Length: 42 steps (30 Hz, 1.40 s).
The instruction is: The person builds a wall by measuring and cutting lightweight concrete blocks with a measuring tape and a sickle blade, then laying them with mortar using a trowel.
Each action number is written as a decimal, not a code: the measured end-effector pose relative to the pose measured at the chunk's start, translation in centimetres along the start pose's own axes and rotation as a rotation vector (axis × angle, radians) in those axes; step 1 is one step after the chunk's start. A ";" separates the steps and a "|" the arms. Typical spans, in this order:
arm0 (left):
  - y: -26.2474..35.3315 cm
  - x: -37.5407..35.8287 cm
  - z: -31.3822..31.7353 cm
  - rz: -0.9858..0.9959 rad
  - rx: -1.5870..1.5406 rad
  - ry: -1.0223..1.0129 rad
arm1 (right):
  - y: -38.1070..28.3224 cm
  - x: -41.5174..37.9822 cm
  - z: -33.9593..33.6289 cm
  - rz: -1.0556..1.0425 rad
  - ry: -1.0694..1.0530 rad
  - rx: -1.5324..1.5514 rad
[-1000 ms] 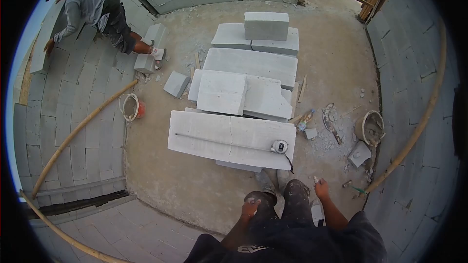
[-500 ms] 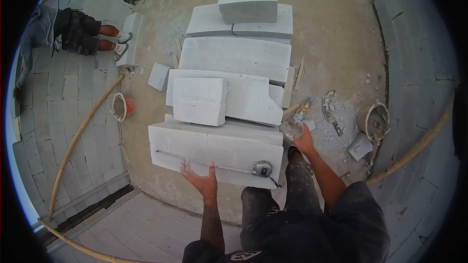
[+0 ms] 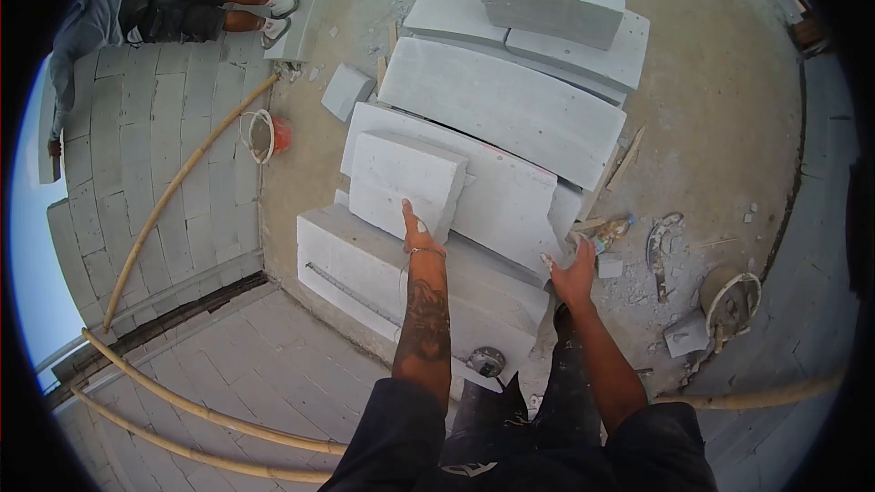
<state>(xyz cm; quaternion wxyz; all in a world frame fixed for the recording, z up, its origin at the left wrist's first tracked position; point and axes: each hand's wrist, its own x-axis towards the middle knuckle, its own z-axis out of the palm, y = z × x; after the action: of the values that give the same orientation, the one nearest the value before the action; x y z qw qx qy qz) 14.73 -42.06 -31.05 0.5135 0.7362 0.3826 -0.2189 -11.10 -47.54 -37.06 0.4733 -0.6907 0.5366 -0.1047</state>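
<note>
At the six o'clock edge of the short block [image 3: 401,167], the left hand [image 3: 421,237] mostly hides its own fingers, so I cannot tell whether they grip it. At four o'clock from that block, the right hand [image 3: 574,281] has thumb and fingers spread, near the end of the long block [image 3: 501,189]; contact is unclear. A tape measure [image 3: 486,362] lies at five o'clock from the left hand, a bottle [image 3: 614,231] at one from the right.
</note>
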 end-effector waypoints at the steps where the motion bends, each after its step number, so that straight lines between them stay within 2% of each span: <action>1: -0.1 0.2 0.0 0.006 -0.021 0.013 | -1.7 1.0 -0.3 -0.063 0.046 0.022; 2: -0.2 0.3 -0.2 0.002 -0.013 0.050 | -3.5 2.0 -0.4 -0.121 0.098 0.046; 4: -0.1 0.3 0.1 0.003 -0.008 0.078 | -7.8 5.0 0.8 -0.343 -0.041 0.116; 6: 0.2 -0.3 0.5 -0.018 -0.024 0.113 | -12.6 8.3 3.4 -0.412 -0.185 0.093; 8: -1.3 0.8 0.0 0.046 -0.009 0.075 | -14.8 11.3 7.1 -0.541 -0.165 0.045; 9: -1.9 1.3 -0.2 0.107 -0.001 0.050 | -15.2 12.0 8.2 -0.534 -0.157 0.040; 11: -1.1 0.2 0.1 0.105 0.038 0.075 | -15.4 13.2 9.4 -0.434 -0.299 0.068; 15: -1.2 -3.1 1.6 0.158 0.093 0.108 | -15.3 15.7 9.0 -0.350 -0.293 0.129; 17: -1.3 -5.4 3.3 0.193 0.093 0.056 | -15.5 17.9 7.7 -0.447 -0.179 0.103; 22: -2.3 -7.5 8.2 0.424 0.198 -0.190 | -14.4 23.3 1.4 -0.328 -0.126 0.133; 25: -1.5 -10.2 11.3 0.554 0.426 -0.188 | -10.8 26.1 -0.5 -0.335 0.006 0.092; 27: -1.3 -11.3 13.3 0.588 0.568 -0.116 | -10.0 26.7 -1.6 -0.325 -0.003 0.115; 31: -2.5 -11.7 15.6 0.513 0.640 -0.105 | -9.1 27.6 -2.9 -0.254 0.036 0.090; 34: -3.7 -11.8 15.5 0.525 0.562 -0.080 | -9.4 27.7 -3.3 -0.218 0.030 0.011; 37: -4.7 -10.7 15.5 0.533 0.455 -0.162 | -6.5 27.6 -2.5 -0.255 0.133 0.022; 38: -5.3 -10.3 15.5 0.563 0.352 -0.236 | -5.3 26.7 -2.7 -0.212 0.089 0.050; 40: -6.3 -9.1 15.5 0.586 0.240 -0.325 | -3.2 22.8 -2.7 -0.247 0.173 0.126; 41: -6.3 -8.8 15.3 0.574 0.226 -0.328 | -3.0 19.5 -3.1 -0.183 0.163 0.128; 42: -6.0 -8.4 14.9 0.491 0.181 -0.432 | -1.7 16.2 -3.0 -0.140 0.165 0.138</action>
<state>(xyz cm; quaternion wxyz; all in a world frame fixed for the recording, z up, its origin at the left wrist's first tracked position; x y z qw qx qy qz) 5.92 -57.59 -34.23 0.5528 0.7855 0.0551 -0.2728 -5.46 -62.82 -40.02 0.4654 -0.6814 0.5156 -0.2307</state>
